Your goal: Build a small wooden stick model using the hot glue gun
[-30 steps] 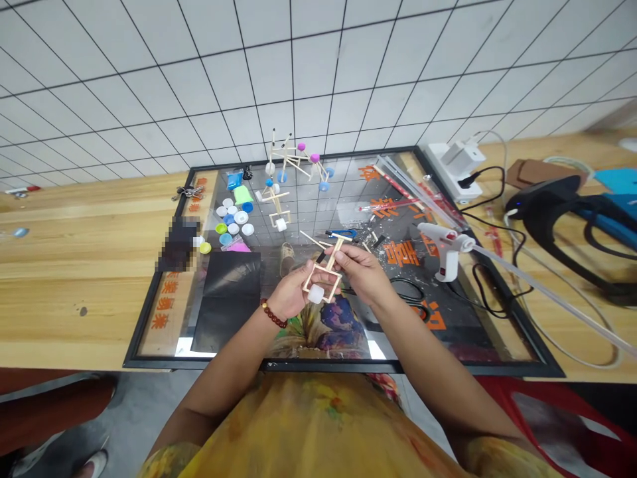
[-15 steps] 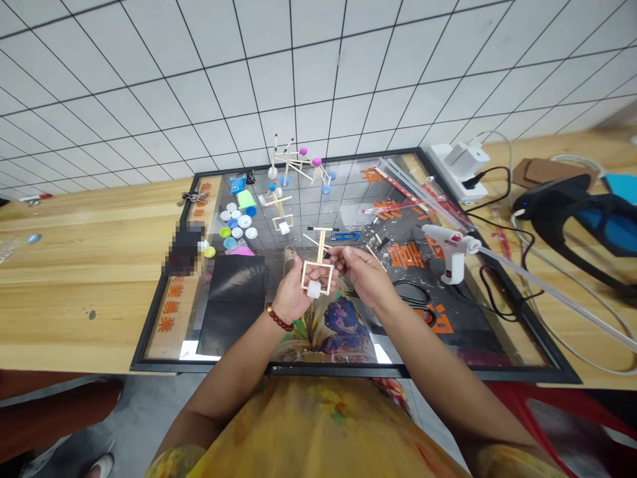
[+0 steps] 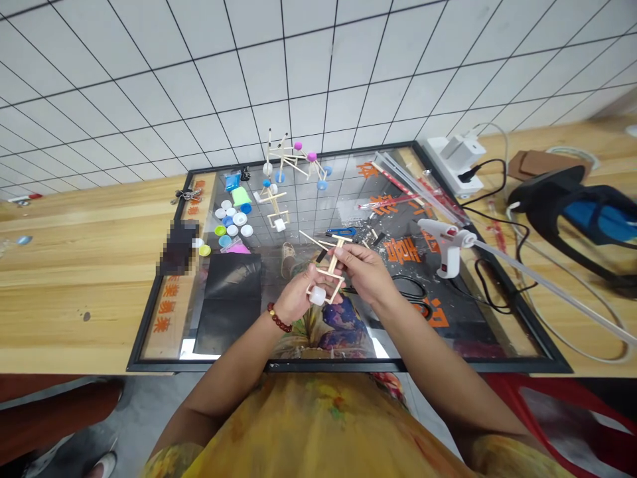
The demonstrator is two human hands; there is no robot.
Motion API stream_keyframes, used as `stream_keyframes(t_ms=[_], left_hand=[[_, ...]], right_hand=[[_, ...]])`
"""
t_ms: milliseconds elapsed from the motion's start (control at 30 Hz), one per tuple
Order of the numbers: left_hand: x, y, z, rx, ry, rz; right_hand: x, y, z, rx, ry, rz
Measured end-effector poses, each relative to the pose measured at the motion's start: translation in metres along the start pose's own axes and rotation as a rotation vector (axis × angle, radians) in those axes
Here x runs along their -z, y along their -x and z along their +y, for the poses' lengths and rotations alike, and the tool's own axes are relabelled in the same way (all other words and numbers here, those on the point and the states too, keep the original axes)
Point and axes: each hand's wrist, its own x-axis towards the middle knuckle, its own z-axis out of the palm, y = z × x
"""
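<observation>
Between my hands is a small wooden stick frame (image 3: 341,289), a square with a stem and a crossbar on top. A white cylinder-like piece (image 3: 317,296) sits at its lower left corner. My left hand (image 3: 297,297) grips the square's left side with thumb and fingers. Higher up, my right hand (image 3: 364,269) pinches the stem just under the crossbar. Behind them lie a loose stick (image 3: 313,238) and a blue tool (image 3: 343,232). Another stick frame with a white piece (image 3: 279,226) rests farther back on the glass.
A white glue gun (image 3: 448,247) stands to the right, its cable running past a power strip (image 3: 450,166). Small clay tubs (image 3: 231,222), a black sheet (image 3: 227,302) and scissors (image 3: 411,292) lie around. A stick model with pink balls (image 3: 298,159) stands by the wall.
The stick frame has tilted, its top leaning to the right. My right hand has closed on the stem near the crossbar, while my left hand keeps hold of the square.
</observation>
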Motion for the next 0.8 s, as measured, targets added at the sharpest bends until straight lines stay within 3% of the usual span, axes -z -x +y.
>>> stream_keyframes(t_ms=[233,400,633,800], left_hand=[[0.001,-0.001,0.002,-0.017,-0.008,0.001],[0.004,0.0,0.01,-0.08,0.036,0.077],[0.005,0.004,0.011,-0.262,-0.248,0.222],[0.007,0.005,0.009,-0.327,-0.33,0.317]], right_hand=[[-0.002,0.001,-0.003,-0.017,-0.032,-0.004],[-0.001,0.001,0.0,0.068,0.026,0.046],[-0.003,0.004,-0.002,0.135,0.09,0.056],[-0.002,0.007,-0.003,0.166,0.101,0.112]])
